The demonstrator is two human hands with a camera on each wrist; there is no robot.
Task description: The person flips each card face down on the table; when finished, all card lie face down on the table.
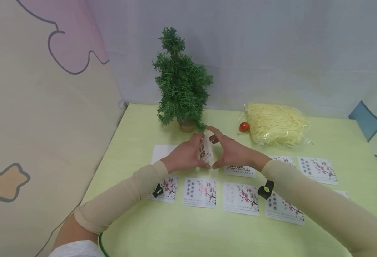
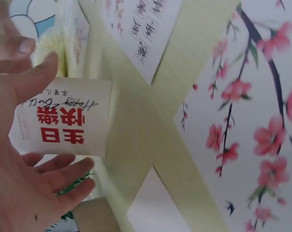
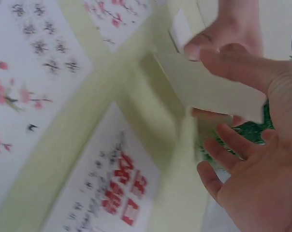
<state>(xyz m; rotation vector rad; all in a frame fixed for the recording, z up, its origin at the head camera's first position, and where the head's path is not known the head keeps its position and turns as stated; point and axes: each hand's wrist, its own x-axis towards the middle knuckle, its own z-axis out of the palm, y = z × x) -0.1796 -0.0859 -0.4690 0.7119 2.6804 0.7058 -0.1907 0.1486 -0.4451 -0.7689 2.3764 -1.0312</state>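
My left hand (image 1: 183, 154) holds a small upright card (image 1: 206, 153) by its edges, thumb on one side and fingers on the other. Red Chinese characters and black script show on its face in the left wrist view, while its plain back (image 3: 218, 89) faces the right wrist camera. Close beside the card, my right hand (image 1: 236, 151) has its thumb and fingers spread, with no clear grip visible. Beneath the right hand lies another birthday card (image 1: 239, 171), partly covered. A blank white card (image 1: 162, 151) lies partly behind the left hand.
Several plum-blossom cards (image 1: 200, 192) lie in rows on the pale green table (image 1: 175, 232). Behind the hands stands a small artificial tree (image 1: 183, 84) in a pot. A bag of yellow shredded paper (image 1: 276, 125) and a red bauble (image 1: 244, 126) sit at the back right.
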